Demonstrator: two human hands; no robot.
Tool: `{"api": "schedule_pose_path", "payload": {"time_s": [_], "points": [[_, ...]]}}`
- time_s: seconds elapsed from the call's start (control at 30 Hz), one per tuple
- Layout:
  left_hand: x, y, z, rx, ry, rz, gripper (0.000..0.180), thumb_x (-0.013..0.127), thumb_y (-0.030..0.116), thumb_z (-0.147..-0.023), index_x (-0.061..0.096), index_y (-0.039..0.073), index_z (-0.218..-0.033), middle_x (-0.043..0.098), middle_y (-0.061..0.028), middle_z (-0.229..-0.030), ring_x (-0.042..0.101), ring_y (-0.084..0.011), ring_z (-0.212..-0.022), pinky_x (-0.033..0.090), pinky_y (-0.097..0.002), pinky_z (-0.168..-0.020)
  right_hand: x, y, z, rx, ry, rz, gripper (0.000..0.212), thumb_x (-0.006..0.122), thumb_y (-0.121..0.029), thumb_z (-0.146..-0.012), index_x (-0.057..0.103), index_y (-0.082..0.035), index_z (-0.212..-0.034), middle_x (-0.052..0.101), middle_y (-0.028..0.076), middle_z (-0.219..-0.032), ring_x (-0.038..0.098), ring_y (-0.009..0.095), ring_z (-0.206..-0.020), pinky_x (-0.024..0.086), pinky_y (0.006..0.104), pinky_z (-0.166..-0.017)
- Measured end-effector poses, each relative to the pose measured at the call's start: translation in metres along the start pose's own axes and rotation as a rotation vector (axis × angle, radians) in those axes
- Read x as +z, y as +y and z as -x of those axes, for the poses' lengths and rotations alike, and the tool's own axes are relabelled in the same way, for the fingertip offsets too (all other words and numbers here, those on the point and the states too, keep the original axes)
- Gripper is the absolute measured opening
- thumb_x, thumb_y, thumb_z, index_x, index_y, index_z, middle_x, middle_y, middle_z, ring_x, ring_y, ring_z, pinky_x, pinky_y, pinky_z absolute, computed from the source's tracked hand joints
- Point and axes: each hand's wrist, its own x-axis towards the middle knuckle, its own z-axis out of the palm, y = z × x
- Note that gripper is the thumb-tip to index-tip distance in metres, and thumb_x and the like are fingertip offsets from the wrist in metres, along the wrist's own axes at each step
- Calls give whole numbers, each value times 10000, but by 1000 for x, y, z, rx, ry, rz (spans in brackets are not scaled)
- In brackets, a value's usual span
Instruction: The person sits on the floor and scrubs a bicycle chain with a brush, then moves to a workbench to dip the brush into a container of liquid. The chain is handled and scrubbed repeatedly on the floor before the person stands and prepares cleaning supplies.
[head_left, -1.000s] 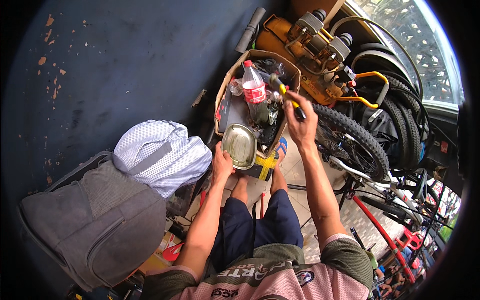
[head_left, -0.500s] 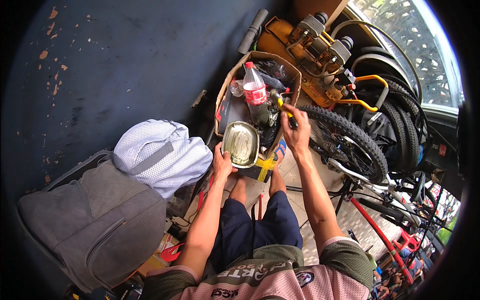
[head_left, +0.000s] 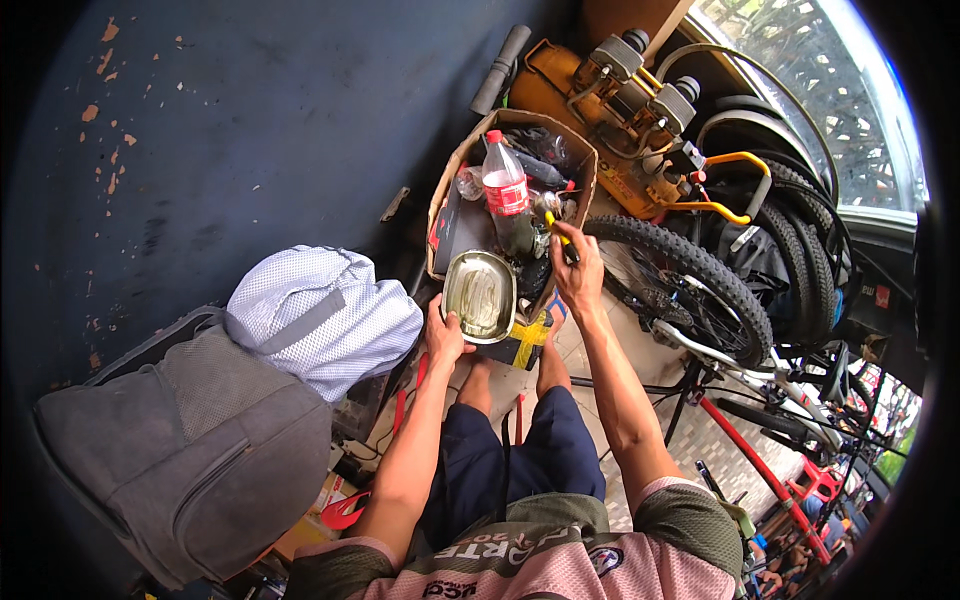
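Note:
My left hand [head_left: 446, 330] grips the near-left edge of a shallow, rounded rectangular metal tin [head_left: 480, 297], thumb on its rim. The tin's inside is shiny, with streaky marks on its bottom. My right hand [head_left: 579, 270] is closed around a tool with a yellow-and-black handle [head_left: 556, 226]; its head points into the cardboard box [head_left: 440, 212] and is too small to make out. Inside the box, a plastic bottle [head_left: 506, 190] with a red cap and red label stands upright beside the tool, dark liquid in its lower part.
A grey backpack [head_left: 200, 450] and a white-grey cloth bag [head_left: 320, 310] lie at the left by the dark blue wall [head_left: 250, 130]. Beyond the box stands an orange air compressor [head_left: 605, 110]. A bicycle wheel [head_left: 690, 275] and several tyres [head_left: 800, 240] crowd the right.
My right hand and its tool have shifted slightly left, toward the bottle and tin. My left hand still holds the tin in nearly the same place.

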Motion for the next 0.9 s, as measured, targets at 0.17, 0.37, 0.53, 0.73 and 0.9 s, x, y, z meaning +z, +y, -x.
{"api": "schedule_pose_path", "payload": {"time_s": [0.17,0.37,0.53,0.73,0.9], "points": [[0,-1,1,-2,-5,5,534,524,101,-1085,399,173,-1599,499,-202,-1531,725,-379,-1050,705,-417,-536,-14,-18,-11,-186,153,-102,294,720,-132,-1010,719,-78,-1299,758,152,-1133,688,324,-996,552,424,-888],[0,-1,0,25,22,-21,527,526,103,-1081,410,161,-1592,529,-201,-1503,735,-380,-1031,704,-409,-532,26,22,1,386,-215,172,254,712,-305,-1011,752,-176,-1226,745,200,-977,721,378,-934,561,474,-837],[-2,-3,0,9,35,27,533,527,79,-1069,424,163,-1585,539,-203,-1482,744,-354,-968,686,-398,-501,1,-2,-20,42,74,-105,287,733,-199,-1001,728,-111,-1274,738,193,-1034,706,381,-994,563,445,-877],[-3,0,0,-25,15,51,538,535,107,-1082,408,189,-1598,536,-205,-1489,746,-349,-947,688,-404,-509,-8,-18,-27,-232,216,-99,285,734,-122,-993,716,-78,-1274,767,150,-1129,690,333,-970,563,426,-887],[-4,2,-5,36,13,54,538,527,116,-1091,396,214,-1604,573,-201,-1444,749,-335,-932,686,-390,-515,34,30,-9,364,-298,150,270,708,-368,-1004,752,-189,-1202,738,247,-957,718,448,-978,563,557,-847]]}}
